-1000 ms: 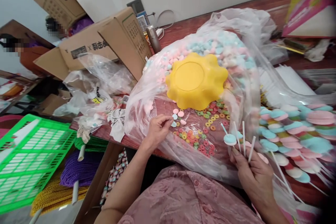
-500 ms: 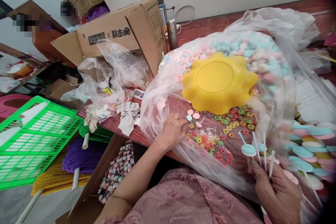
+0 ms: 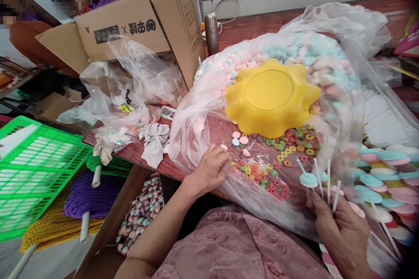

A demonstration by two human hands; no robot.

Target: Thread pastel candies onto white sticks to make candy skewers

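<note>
My left hand (image 3: 211, 169) rests palm down on the clear plastic sheet (image 3: 199, 113), fingertips among small coloured ring candies (image 3: 262, 174) and beside a few pastel disc candies (image 3: 238, 139). Whether it pinches one I cannot tell. My right hand (image 3: 340, 226) grips several white sticks (image 3: 327, 181), one carrying a light blue disc (image 3: 308, 179). An upturned yellow scalloped bowl (image 3: 271, 96) lies just beyond the rings, in front of a heap of pastel candies (image 3: 294, 59) inside the bag.
Finished pastel candy sticks (image 3: 382, 174) pile up at the right. A cardboard box (image 3: 137, 30), crumpled plastic bags (image 3: 131, 91) and a metal flask (image 3: 211, 32) stand at the back left. A green crate (image 3: 36, 170) and yarn spools (image 3: 85, 196) sit low left. Another person (image 3: 19, 30) is far left.
My left hand has lowered from a raised pinch onto the ring candies. My right hand keeps the sticks. The camera has swung left, shifting everything to the right.
</note>
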